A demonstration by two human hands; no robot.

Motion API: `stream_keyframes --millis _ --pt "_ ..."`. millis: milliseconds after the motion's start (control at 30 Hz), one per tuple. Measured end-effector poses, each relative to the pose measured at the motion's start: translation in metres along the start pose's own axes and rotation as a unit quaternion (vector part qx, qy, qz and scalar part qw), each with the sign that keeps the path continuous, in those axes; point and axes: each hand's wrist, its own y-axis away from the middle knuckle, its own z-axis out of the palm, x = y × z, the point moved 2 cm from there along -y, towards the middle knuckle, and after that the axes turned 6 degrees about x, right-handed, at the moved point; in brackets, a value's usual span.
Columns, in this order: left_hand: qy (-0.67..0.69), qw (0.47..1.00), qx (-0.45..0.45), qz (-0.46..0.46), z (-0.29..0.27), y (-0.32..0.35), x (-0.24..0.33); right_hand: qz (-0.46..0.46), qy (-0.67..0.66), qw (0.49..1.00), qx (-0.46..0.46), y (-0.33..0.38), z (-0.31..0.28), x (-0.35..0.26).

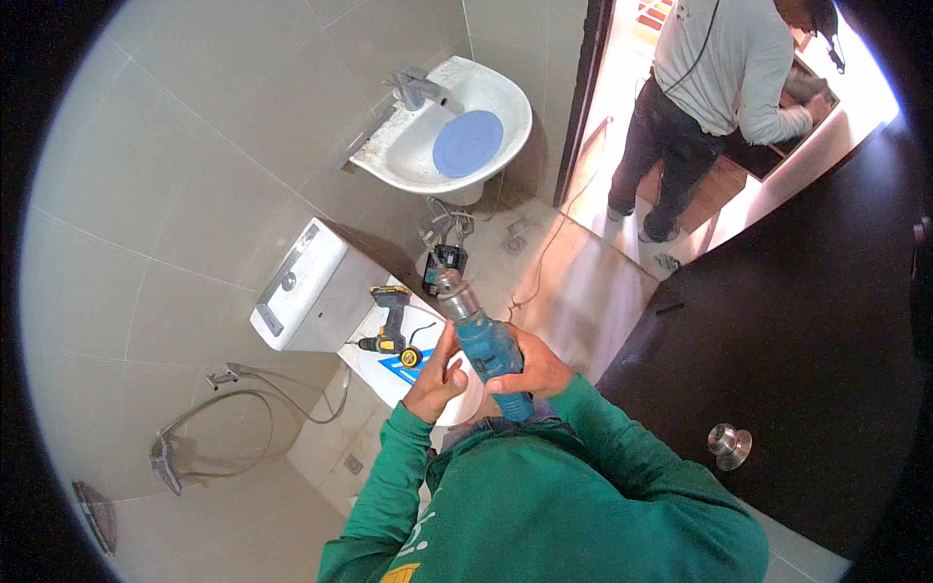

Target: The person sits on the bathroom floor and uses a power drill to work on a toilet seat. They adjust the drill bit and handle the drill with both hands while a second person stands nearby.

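Note:
A teal power drill (491, 355) with a worn metal chuck is in front of me, its chuck pointing away. My right hand (537, 364) is closed around the right side of its body. On the other side, my left hand (435, 382) is open beside the drill, palm turned toward it and thumb apart; whether its fingertips touch the casing I cannot tell. Just left of that hand, on the white toilet lid (374, 361), lie a yellow-and-black cordless drill (390, 325), a round yellow-and-black tape measure (410, 358) and a blue set square (397, 367).
Behind the lid rises the toilet tank (316, 291). A sink (398, 160) holding a blue round lid (468, 143) is on the far wall. A black device (445, 267) and a cable (556, 238) lie on the floor. A dark door (768, 340) is at right; a person (724, 73) bends beyond the doorway.

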Motion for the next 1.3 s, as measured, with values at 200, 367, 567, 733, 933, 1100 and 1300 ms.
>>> stream_keyframes --millis 200,367,567,733,933,1100,1300 --pt "-0.310 0.929 -0.057 -0.197 -0.059 0.033 -0.167 0.012 0.029 0.994 0.103 0.008 -0.024 -0.006" --pt "-0.315 0.867 -0.120 -0.366 -0.051 0.082 -0.240 -0.014 0.064 0.981 0.181 0.010 -0.058 0.012" --pt "-0.195 0.909 -0.195 -0.312 -0.026 0.075 -0.246 -0.010 0.078 0.961 0.265 0.016 -0.090 0.022" --pt "-0.259 0.935 -0.143 -0.197 -0.032 0.049 -0.239 -0.049 0.150 0.942 0.296 0.014 -0.096 0.016" --pt "-0.130 0.986 -0.060 -0.085 -0.066 0.023 -0.327 -0.006 0.220 0.932 0.288 0.012 -0.087 0.013" --pt "-0.214 0.974 0.050 -0.049 -0.054 0.013 -0.241 0.052 0.329 0.876 0.348 0.025 -0.094 0.012" --pt "-0.466 0.862 0.190 0.062 -0.074 0.031 -0.243 0.011 0.327 0.886 0.329 0.026 -0.098 0.021"
